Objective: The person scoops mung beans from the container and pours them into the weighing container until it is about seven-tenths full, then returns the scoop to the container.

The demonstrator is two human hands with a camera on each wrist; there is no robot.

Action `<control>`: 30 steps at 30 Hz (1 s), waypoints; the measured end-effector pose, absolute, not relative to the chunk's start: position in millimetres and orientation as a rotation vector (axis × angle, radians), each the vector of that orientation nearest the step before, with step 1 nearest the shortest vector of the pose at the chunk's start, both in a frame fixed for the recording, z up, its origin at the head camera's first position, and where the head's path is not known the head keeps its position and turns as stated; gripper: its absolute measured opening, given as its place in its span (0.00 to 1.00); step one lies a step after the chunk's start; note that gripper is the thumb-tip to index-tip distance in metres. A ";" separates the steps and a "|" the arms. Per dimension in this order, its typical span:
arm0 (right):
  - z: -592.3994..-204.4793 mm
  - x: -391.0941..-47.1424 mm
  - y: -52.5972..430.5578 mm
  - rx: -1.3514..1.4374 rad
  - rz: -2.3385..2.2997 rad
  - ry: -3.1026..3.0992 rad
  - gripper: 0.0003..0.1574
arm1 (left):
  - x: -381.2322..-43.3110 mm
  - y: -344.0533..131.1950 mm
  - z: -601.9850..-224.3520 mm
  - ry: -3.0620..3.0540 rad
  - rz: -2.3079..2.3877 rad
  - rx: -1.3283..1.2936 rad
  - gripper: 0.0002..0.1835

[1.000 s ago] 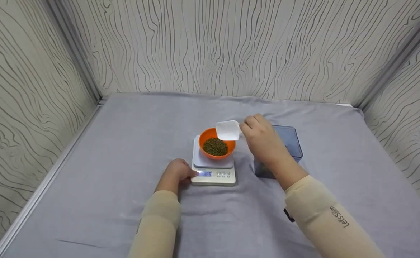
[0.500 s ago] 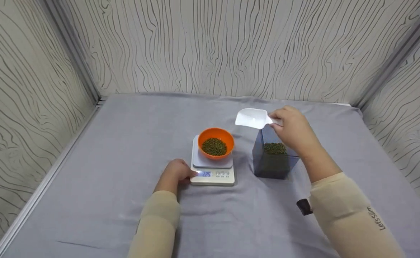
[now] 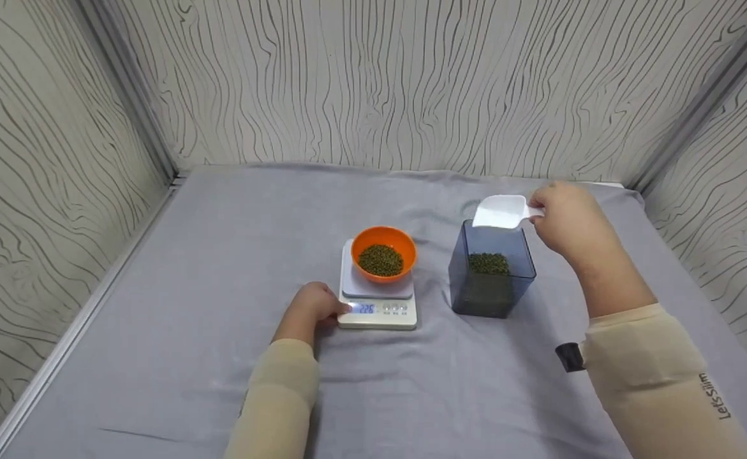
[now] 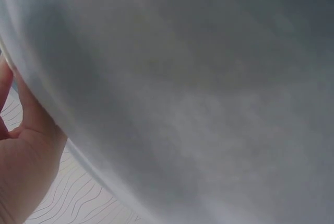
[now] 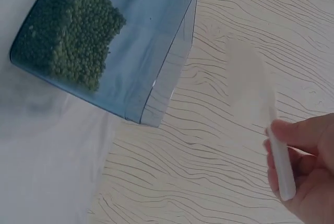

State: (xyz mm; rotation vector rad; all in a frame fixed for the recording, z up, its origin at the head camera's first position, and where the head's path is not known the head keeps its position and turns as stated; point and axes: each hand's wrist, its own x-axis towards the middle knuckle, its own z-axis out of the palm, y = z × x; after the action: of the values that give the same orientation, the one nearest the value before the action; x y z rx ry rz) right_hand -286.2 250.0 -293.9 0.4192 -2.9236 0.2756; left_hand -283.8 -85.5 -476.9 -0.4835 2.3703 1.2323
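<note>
In the head view, an orange bowl (image 3: 400,241) of green mung beans (image 3: 381,261) stands on a white kitchen scale (image 3: 373,320), whose lit display seems to read 226. My left hand (image 3: 316,302) holds the scale's front left edge, thumb on top beside the display. My right hand (image 3: 568,217) pinches the handle of a white scoop (image 3: 501,211), raised over the far rim of a clear bluish container (image 3: 521,258). More mung beans (image 5: 86,41) fill the container's lower part in the right wrist view. In the left wrist view, pale cloth hides most of the left hand (image 4: 31,153).
A wrinkled grey cloth (image 3: 220,255) covers the table under everything. Wood-patterned panels (image 3: 373,83) rise at the back and both sides, with grey metal posts at the corners. The container stands to the right of the scale, a short gap between them.
My right hand has carried the scoop from over the bowl rightward to above the container. The display figure has changed, last from 225 to 226. My left hand has stayed at the scale.
</note>
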 end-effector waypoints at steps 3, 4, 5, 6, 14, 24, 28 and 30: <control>-296.9 -285.3 246.7 0.463 0.120 -2.926 0.10 | -284.0 -85.3 -476.0 2.361 1.236 -0.495 0.15; -298.7 -285.0 245.2 0.482 0.068 -2.922 0.10 | -284.1 -85.2 -475.8 2.356 1.239 -0.500 0.15; -300.8 -284.8 243.5 0.502 0.016 -2.917 0.09 | -284.0 -85.0 -475.4 2.354 1.241 -0.503 0.15; -303.0 -284.5 241.8 0.523 -0.037 -2.910 0.09 | -284.0 -84.8 -475.2 2.351 1.242 -0.508 0.15; -320.7 -284.6 230.7 0.680 -0.372 -2.924 0.07 | -282.9 -84.2 -474.3 2.356 1.247 -0.511 0.16; -334.2 -286.9 217.6 0.718 -0.504 -2.975 0.08 | -283.4 -85.7 -476.6 2.389 1.203 -0.477 0.15; -342.6 -289.6 219.7 0.716 -0.506 -2.995 0.10 | -283.1 -85.3 -476.8 2.401 1.191 -0.473 0.15; -348.2 -292.1 222.9 0.720 -0.478 -2.998 0.10 | -282.9 -85.0 -476.2 2.409 1.187 -0.462 0.15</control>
State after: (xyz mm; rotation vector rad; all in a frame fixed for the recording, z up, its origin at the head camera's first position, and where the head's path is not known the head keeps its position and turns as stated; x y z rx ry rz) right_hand -292.1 222.9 -348.2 0.7204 -2.9978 -0.4781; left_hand -282.9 -85.0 -476.2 -0.4624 2.4093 1.1869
